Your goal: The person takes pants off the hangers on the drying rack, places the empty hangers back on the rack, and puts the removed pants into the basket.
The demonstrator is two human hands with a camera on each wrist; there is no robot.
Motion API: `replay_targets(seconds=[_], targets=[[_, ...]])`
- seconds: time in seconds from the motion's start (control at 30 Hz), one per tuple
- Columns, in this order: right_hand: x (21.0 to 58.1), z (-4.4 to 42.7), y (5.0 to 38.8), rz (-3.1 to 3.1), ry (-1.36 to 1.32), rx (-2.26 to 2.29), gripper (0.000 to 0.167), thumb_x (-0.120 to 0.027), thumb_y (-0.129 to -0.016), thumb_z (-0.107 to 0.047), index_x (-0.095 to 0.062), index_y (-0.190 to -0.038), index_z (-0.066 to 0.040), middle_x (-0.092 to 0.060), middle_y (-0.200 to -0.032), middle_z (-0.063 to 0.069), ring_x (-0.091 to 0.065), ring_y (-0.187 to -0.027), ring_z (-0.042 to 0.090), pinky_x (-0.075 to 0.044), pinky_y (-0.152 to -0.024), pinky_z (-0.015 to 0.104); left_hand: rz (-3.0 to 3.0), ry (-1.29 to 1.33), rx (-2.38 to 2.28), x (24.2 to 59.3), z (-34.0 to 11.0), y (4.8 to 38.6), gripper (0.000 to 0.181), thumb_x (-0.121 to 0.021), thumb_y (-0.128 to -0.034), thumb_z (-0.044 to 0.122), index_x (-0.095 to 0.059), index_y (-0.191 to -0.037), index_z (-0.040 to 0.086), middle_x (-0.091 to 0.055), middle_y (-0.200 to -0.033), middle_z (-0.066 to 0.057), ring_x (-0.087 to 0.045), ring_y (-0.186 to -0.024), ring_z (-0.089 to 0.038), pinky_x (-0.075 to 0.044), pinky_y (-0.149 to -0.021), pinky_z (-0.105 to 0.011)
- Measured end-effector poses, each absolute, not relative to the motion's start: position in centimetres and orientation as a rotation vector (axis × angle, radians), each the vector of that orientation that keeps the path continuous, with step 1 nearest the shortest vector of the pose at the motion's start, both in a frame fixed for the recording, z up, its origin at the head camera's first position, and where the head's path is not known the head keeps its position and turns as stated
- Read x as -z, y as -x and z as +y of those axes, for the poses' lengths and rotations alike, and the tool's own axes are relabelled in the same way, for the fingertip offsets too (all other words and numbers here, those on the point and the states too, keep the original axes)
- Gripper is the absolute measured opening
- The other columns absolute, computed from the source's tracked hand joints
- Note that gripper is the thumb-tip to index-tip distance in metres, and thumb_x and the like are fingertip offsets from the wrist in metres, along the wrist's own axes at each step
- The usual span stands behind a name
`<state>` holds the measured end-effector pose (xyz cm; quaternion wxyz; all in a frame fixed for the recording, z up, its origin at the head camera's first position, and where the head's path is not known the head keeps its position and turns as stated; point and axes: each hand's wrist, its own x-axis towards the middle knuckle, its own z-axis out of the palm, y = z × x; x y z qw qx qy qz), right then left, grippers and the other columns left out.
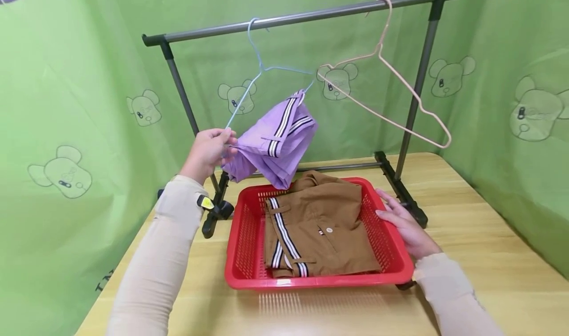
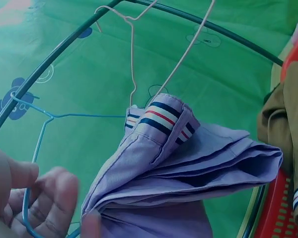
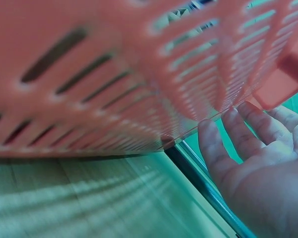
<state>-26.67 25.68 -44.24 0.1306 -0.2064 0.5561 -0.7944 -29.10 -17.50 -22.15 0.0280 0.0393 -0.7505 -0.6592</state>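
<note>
Left hand (image 1: 209, 148): thumb and fingers pinch the wire of the blue hanger (image 1: 262, 69) near its lower corner. Right hand (image 1: 406, 230): fingers spread and nearly straight, touching the right rim of the basket (image 1: 320, 281); how firmly they bear on it cannot be told.

Purple trousers (image 1: 280, 133): bunched on the lower part of the blue hanger, just beside the left hand and above the basket's rear edge. Judged light, soft and floppy, not fragile; the smooth-looking wire may let them slide. Best held at the striped waistband, which looks the firmer part; the hanger, thin and likely springy, is best steadied at a corner.

Brown trousers (image 1: 329, 247) lie folded in the basket, on the table (image 1: 467, 257). Above, the rack's bar (image 1: 311, 15) bears the blue hanger's hook and a pink hanger (image 1: 380, 45)
</note>
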Motion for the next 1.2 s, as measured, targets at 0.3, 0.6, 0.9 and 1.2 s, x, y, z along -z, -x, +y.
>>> replay_targets(seconds=[0.3,0.6,0.9,1.2], targets=[[44.3,25.6,26.6,1.634,0.578,2.315,0.060,-0.043,-0.103,-0.007,-0.015,-0.154,-0.019,-0.049,-0.134,0.003,-0.059,-0.111,0.018,-0.054,-0.085,0.038,-2.143,-0.059,2.284,22.3,-17.4,29.0,0.032,-0.052,-0.1001,0.035,-0.054,-0.085,0.007,-0.036,-0.055,0.007,-0.029,-0.044,-0.006,-0.028,-0.042,-0.018],[44.4,25.6,26.6,1.622,0.575,2.316,0.063,-0.043,-0.103,-0.008,-0.011,-0.156,-0.018,-0.048,-0.137,0.000,-0.059,-0.113,0.018,-0.053,-0.087,0.039,-2.099,-0.074,2.189,22.0,-16.5,28.4,0.041,-0.056,-0.0976,0.038,-0.042,-0.066,0.015,-0.031,-0.050,0.009,-0.025,-0.039,-0.004,-0.022,-0.036,-0.017],[44.6,25.5,26.7,1.602,0.575,2.335,0.057,-0.044,-0.103,-0.008,-0.020,-0.153,-0.022,-0.046,-0.138,0.000,-0.058,-0.114,0.017,-0.053,-0.088,0.038,-1.991,-0.273,2.064,21.9,-15.3,28.3,0.033,-0.061,-0.0956,0.035,-0.050,-0.076,0.011,-0.037,-0.060,0.007,-0.026,-0.040,-0.005,-0.022,-0.036,-0.019],[44.5,25.7,26.7,1.618,0.577,2.330,0.058,-0.044,-0.103,-0.008,-0.018,-0.153,-0.021,-0.046,-0.138,0.001,-0.057,-0.115,0.017,-0.053,-0.088,0.038,-1.828,-0.291,2.155,21.6,-14.9,28.1,0.022,-0.062,-0.0959,0.028,-0.059,-0.089,0.008,-0.044,-0.076,0.004,-0.026,-0.040,-0.004,-0.023,-0.035,-0.018]])
